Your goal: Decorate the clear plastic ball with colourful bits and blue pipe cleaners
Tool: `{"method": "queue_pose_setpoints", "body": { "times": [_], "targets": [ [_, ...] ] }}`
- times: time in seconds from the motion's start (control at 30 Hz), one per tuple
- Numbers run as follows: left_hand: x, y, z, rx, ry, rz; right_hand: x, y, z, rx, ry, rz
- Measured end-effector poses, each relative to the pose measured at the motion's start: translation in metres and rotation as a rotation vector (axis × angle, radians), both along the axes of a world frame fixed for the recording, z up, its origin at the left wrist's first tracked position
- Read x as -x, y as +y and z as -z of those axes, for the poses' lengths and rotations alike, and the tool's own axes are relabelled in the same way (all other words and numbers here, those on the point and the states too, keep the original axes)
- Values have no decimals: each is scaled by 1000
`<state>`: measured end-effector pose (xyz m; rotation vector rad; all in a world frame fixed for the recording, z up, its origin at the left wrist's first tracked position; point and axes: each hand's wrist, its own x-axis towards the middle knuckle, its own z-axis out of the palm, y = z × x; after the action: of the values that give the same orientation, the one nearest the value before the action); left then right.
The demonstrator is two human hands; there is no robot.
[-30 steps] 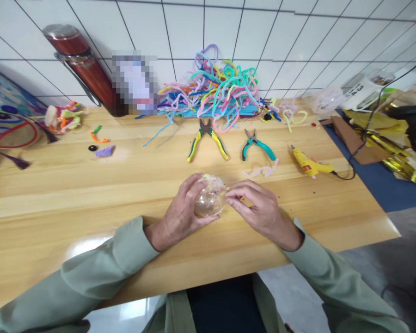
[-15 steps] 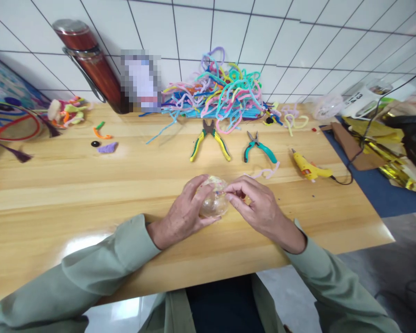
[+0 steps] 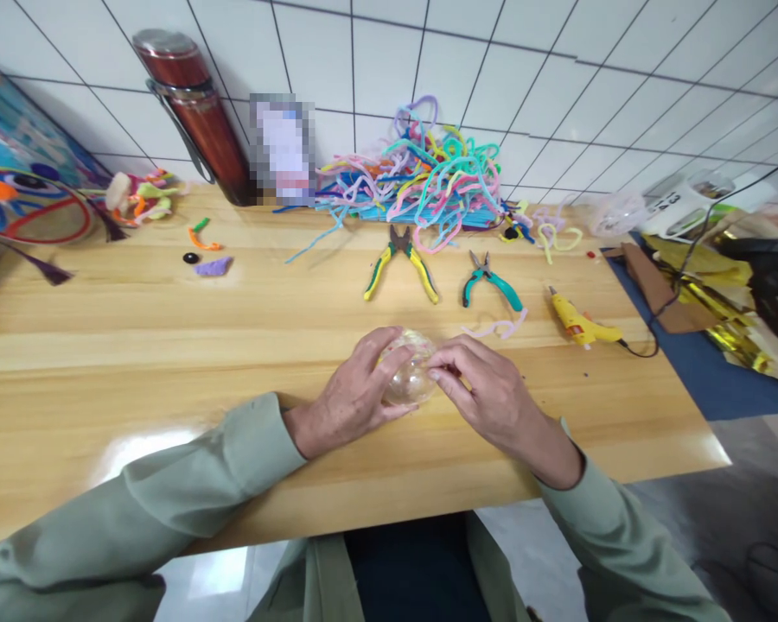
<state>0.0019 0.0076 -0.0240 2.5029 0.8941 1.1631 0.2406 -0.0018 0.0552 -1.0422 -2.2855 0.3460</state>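
My left hand (image 3: 356, 387) grips the clear ball (image 3: 407, 389) from nine o'clock, yellow-green pliers (image 3: 400, 242) beyond at twelve; squeezing hard could dent it or pop it loose. Roundish, it points nowhere and shows no long axis. My right hand (image 3: 483, 387) pinches at its three o'clock edge, on what I can't tell.

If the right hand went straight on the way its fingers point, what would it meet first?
Most likely the clear ball held in the left hand; whether the right hand touches it is unclear.
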Motion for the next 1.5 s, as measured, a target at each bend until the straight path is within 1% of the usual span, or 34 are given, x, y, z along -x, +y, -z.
{"method": "queue_pose_setpoints", "body": {
  "times": [0.2,0.3,0.4,0.47,0.53,0.6,0.67,0.73,0.8,0.87,0.9,0.97,1.03,1.07,1.13,1.2,1.27,1.33,1.4,1.5],
  "targets": [
    [-1,1,1,-34,11,-12,0,0,4,63,78,86],
    [-2,1,3,-46,1,-3,0,0,1,88,79,70],
    [-2,1,4,-44,-18,-11,0,-1,-4,96,49,36],
    [-2,2,2,-15,-45,-41,-3,-3,-7,97,85,31],
    [0,3,0,1,-106,-74,-8,-8,-6,95,170,59],
    [2,5,-4,-11,-188,-83,-17,-14,-1,97,259,126],
    [5,5,-7,-22,-262,-67,-30,-20,10,124,299,209],
    [7,6,-8,2,-309,-43,-46,-24,23,180,268,270],
    [8,6,-6,47,-342,-23,-63,-25,36,213,180,315],
    [9,6,-4,93,-366,-9,-78,-22,45,178,63,371],
    [10,5,-3,113,-374,-1,-83,-19,47,128,9,402],
    [10,5,-2,143,-384,20,-85,-14,45,4,-48,437],
    [9,3,-2,163,-401,48,-74,-12,34,-52,-24,396],
    [9,3,-2,174,-413,61,-65,-12,27,-27,13,343],
    [9,1,-2,197,-447,77,-40,-16,12,114,107,215],
    [9,0,-1,215,-472,84,-13,-19,3,259,200,102],
    [9,0,0,221,-493,81,10,-20,1,341,280,43],
    [9,0,1,230,-513,74,26,-18,3,361,337,27],
    [8,0,2,223,-531,69,32,-15,7,343,366,21],
    [5,1,3,201,-527,80,30,-10,10,287,354,6]
  ]
}}
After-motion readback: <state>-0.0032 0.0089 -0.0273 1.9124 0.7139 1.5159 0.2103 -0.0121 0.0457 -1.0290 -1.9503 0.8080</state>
